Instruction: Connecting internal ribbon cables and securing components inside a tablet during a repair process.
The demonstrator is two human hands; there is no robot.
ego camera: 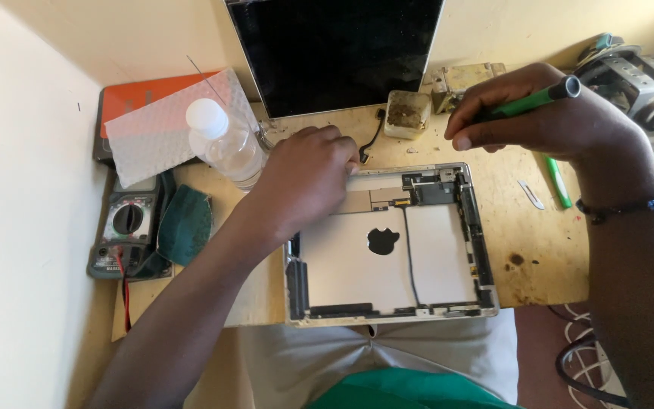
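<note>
The left hand (304, 178) lies knuckles-up with fingers curled downward at the end of an outstretched forearm, while the right hand (539, 113), raised and well apart, pinches its fingers together, wrist bent inward.

A pale wooden bench (539, 250), scuffed and stained, sits against a cream wall. At its middle lies an opened tablet shell (387, 250), back down, its front edge flush with the bench edge, with a dark screen panel (334, 49) propped upright behind it. To the left lie a clear plastic bottle (225, 144), a sheet of bubble wrap (168, 125) over an orange box (126, 98), a multimeter (125, 227) and a teal face mask (185, 223); to the right lie a green pen-like tool (558, 182), a small blade (531, 195) and a grimy little container (406, 113).
</note>
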